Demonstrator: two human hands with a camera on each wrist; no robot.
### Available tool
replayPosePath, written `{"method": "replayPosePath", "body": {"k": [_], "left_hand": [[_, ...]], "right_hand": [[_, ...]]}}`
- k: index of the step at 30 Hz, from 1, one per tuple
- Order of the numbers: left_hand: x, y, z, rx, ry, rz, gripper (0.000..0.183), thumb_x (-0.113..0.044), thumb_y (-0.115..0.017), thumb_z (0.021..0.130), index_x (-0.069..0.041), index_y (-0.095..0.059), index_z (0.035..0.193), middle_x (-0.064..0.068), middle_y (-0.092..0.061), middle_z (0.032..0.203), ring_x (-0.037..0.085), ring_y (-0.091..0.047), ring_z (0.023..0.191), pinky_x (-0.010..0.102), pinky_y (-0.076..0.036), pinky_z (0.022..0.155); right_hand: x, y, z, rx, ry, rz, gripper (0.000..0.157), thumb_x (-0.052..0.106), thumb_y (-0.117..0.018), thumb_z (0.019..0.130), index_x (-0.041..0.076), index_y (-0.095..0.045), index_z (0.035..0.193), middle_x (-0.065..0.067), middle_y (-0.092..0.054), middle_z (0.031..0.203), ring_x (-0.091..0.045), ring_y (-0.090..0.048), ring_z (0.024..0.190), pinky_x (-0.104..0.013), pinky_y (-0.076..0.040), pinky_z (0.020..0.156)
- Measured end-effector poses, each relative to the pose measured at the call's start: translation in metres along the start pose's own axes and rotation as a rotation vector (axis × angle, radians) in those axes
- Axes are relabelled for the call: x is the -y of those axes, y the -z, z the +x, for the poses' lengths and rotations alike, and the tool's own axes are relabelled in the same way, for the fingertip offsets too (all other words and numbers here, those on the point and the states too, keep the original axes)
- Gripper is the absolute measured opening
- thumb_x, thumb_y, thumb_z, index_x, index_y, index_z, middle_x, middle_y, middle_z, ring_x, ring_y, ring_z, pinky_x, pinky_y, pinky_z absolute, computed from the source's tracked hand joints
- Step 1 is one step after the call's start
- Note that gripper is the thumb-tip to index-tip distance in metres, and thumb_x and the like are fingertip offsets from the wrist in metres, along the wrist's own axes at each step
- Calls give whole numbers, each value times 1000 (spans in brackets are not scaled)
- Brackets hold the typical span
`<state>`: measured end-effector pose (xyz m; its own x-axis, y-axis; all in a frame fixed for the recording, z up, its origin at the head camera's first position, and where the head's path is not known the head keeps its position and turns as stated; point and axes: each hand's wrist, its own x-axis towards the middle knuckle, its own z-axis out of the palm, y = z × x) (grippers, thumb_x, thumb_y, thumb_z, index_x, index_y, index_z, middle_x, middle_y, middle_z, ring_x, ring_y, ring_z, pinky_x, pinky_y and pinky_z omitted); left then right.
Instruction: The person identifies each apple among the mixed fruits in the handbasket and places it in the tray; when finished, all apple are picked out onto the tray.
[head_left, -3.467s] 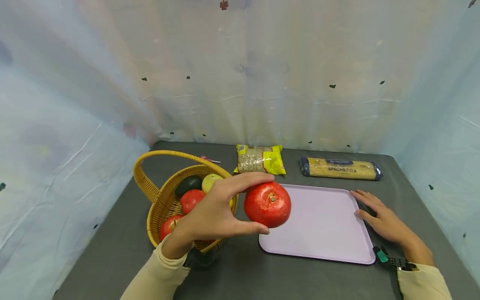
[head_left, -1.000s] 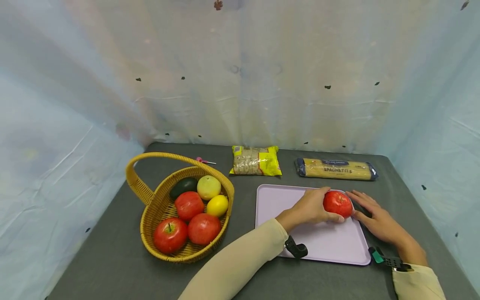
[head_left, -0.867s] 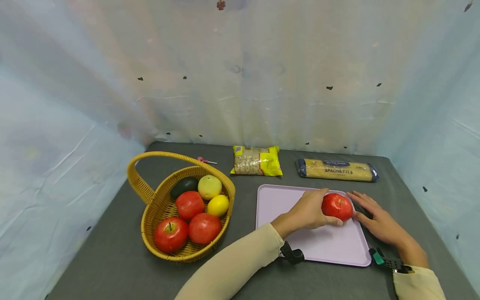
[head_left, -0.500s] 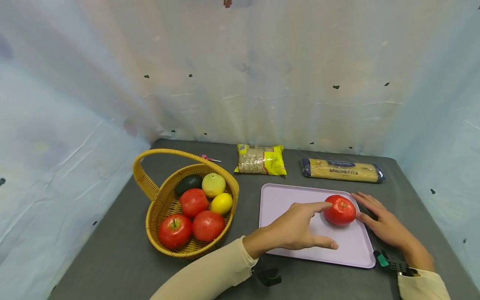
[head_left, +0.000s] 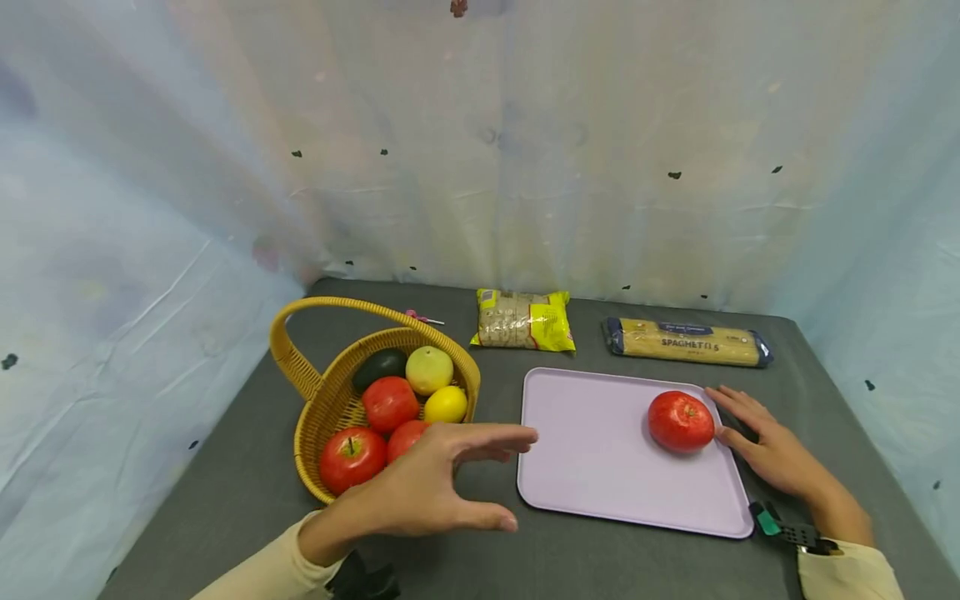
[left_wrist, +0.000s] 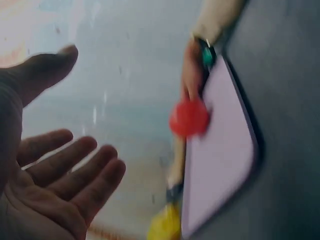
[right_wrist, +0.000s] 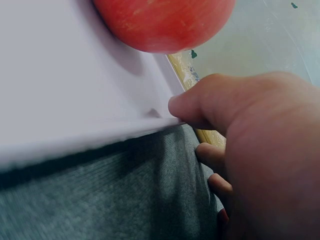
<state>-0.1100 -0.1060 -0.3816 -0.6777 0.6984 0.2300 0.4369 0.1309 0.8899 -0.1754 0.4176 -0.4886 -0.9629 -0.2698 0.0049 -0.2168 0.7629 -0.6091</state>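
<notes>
Left hand (head_left: pixel 420 492) now empty, fingers spread, pulled back toward our basket (head_left: pixel 322 400); red apple (head_left: pixel 680 422) left on tray (head_left: pixel 592 450) beside flat, open right hand (head_left: pixel 772 446), so placement looks done.

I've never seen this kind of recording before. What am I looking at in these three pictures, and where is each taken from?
No machine here: a person works with two bare hands, wearing three cameras. The head view looks down on a dark grey table. The left hand hovers open and empty beside a woven yellow basket of fruit. The right hand rests flat on the table, its thumb touching the rim of a pale lilac tray that carries one round red fruit. At the back lie a yellow packet and a spaghetti pack. The left wrist view, blurred, shows that open palm; the right wrist view shows the thumb at the tray's edge.
</notes>
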Motion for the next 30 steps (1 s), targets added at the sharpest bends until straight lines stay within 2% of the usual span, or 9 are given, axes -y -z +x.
{"method": "replayPosePath", "body": {"k": [4,8,12,15,19,21,26,30], "left_hand": [[8,31,-40,-59,48,27,73,-15,-93,90,-17,-61,156,1,-69,151,20,-69,135,39,-58,112],[11,60,-73,-127,79,107,73,-13,-92,90,-15,-60,156,9,-70,149,26,-73,129,39,-61,107],[10,85,-98,-166,119,200,71,-15,-91,91,-16,-61,155,13,-71,147,25,-74,126,35,-62,103],[11,100,-111,-186,160,271,68,-14,-91,91,-16,-63,153,12,-72,145,23,-74,125,32,-63,101],[15,113,-121,-188,225,356,65,-20,-93,91,-14,-66,150,6,-74,143,21,-76,122,31,-64,98],[18,117,-123,-167,250,417,66,-28,-93,91,-13,-66,150,5,-74,142,19,-76,119,31,-64,97],[27,118,-120,-62,281,586,75,-41,-94,88,-11,-65,150,4,-73,139,17,-73,114,32,-65,92],[34,114,-114,1,330,653,74,-41,-95,87,-14,-65,149,1,-72,140,19,-70,114,35,-64,90]], "right_hand": [[0,-1,0,3,-3,1,67,28,-64,111,11,-38,170,-38,-28,171,-69,-16,156,-96,-19,107],[0,-2,0,9,-17,-11,68,28,-64,111,12,-38,171,-37,-27,172,-68,-17,156,-96,-20,106],[2,-2,1,20,-32,-21,69,30,-64,111,12,-37,171,-37,-27,173,-68,-17,156,-96,-22,104],[3,-2,1,23,-40,-25,69,31,-64,111,11,-37,171,-37,-26,173,-68,-18,156,-96,-23,103],[3,-2,1,19,-36,-24,69,31,-64,111,11,-37,171,-37,-27,172,-68,-18,156,-96,-23,103],[3,-2,0,16,-30,-22,69,31,-64,111,11,-38,171,-37,-27,172,-68,-19,155,-96,-23,103],[2,-2,0,10,-17,-18,68,29,-64,110,11,-38,170,-37,-28,172,-69,-20,155,-96,-24,103],[1,-2,1,6,-13,-13,68,29,-65,110,11,-38,170,-37,-28,172,-69,-19,155,-96,-23,104]]}}
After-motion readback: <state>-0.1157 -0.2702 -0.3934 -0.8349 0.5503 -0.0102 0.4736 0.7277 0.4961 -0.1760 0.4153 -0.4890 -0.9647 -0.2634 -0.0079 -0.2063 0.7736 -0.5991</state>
